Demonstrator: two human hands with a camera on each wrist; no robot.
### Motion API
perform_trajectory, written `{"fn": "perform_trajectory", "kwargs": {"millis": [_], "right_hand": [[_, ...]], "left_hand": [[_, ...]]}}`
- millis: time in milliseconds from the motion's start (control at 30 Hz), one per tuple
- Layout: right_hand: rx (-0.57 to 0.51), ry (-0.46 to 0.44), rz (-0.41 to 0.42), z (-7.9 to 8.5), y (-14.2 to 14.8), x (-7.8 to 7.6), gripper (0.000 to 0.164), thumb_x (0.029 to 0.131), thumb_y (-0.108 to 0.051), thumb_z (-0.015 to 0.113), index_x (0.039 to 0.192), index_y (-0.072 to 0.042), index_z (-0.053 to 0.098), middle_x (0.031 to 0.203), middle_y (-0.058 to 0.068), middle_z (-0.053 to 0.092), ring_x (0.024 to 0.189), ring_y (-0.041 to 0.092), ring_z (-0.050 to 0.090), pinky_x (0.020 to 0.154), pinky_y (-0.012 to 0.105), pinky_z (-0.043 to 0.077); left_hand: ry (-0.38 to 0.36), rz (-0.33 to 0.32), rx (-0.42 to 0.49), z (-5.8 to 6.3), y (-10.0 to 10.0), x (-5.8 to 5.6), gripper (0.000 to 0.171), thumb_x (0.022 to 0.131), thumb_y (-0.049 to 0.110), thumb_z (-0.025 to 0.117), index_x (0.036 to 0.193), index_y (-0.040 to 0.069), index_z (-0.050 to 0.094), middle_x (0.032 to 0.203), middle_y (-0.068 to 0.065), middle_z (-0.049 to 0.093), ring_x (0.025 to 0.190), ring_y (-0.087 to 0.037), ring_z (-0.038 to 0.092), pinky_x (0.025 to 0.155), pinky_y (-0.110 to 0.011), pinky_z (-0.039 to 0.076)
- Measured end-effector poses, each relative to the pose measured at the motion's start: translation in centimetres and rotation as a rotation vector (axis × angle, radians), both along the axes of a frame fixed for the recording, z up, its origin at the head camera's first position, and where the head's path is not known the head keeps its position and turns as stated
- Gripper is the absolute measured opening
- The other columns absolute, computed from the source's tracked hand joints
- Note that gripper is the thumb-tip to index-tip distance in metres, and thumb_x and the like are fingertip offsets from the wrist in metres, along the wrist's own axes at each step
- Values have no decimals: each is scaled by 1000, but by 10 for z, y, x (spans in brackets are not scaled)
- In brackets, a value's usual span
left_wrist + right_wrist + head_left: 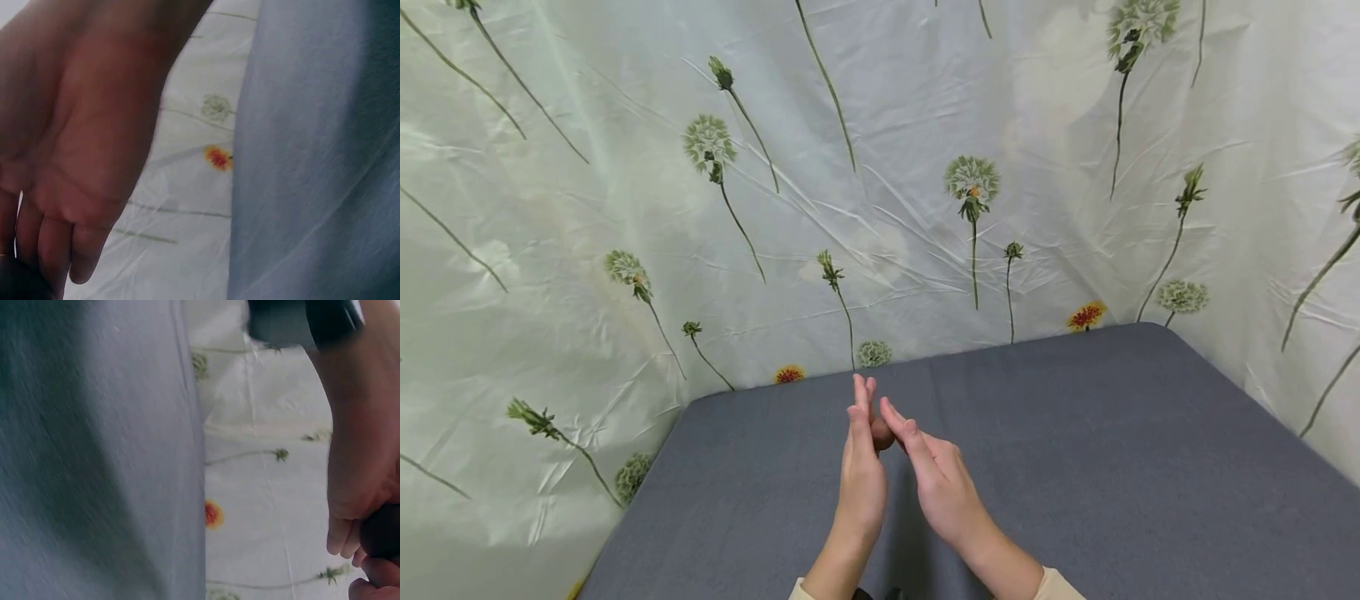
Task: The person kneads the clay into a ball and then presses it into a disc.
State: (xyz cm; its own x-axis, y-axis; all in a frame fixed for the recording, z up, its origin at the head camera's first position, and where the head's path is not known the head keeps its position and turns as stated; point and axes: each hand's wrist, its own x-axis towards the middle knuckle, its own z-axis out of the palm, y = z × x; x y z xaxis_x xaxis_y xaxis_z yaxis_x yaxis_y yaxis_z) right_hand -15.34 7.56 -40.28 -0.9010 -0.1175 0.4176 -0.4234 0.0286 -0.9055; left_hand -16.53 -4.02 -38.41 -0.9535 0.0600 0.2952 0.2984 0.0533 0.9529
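My two hands are raised together over the grey table [1075, 467], palms facing each other. The left hand [861, 471] stands upright with straight fingers. My right hand [938, 487] leans toward it, fingers also straight. A small round brown thing [882, 434] is pressed between the two hands; only a bit of it shows. In the left wrist view the left hand's palm [87, 144] fills the left side, with the dark thing [19, 281] at the bottom corner. The right wrist view shows the right hand [359, 456] with the dark thing [382, 531] against its fingers.
A pale curtain [880, 183] printed with green dandelion stems and small red flowers hangs behind and on both sides of the table. The table's far edge [925, 360] meets the curtain. A black strap [306, 319] sits on the right wrist.
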Motion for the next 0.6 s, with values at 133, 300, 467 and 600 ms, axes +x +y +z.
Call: {"fn": "perform_trajectory", "kwargs": {"millis": [133, 300, 467, 600], "right_hand": [[33, 33, 22, -4, -11, 8, 45, 120, -24, 31, 154, -8, 57, 161, -2, 53, 150, 17, 49, 119, 20, 39], [68, 141, -13, -6, -18, 14, 42, 119, -17, 35, 150, -7, 62, 160, 0, 55, 147, 21, 53, 118, 23, 43], [25, 165, -71, -3, -8, 10, 44, 119, -16, 33, 154, -4, 57, 164, 6, 51, 153, 22, 45, 120, 14, 34], [3, 98, -88, 3, 2, 2, 50, 121, -24, 25, 161, -3, 46, 170, 7, 42, 161, 23, 35, 121, 7, 24]], "left_hand": [[-24, 22, 96, 6, -14, -7, 72, 115, 59, 6, 175, 20, 4, 180, -1, 21, 169, -29, 8, 131, -68, 13], [-20, 19, 88, 4, -21, -14, 73, 114, 61, 5, 174, 19, 5, 179, 1, 26, 169, -25, 11, 130, -60, 25], [22, -23, -59, -7, -4, -9, 63, 119, 45, 6, 174, 16, 6, 179, -5, 25, 165, -31, 25, 129, -62, 25], [50, -57, -169, -11, 11, 5, 58, 120, 38, 8, 173, 17, -2, 181, 1, 15, 169, -28, 13, 131, -68, 12]]}}
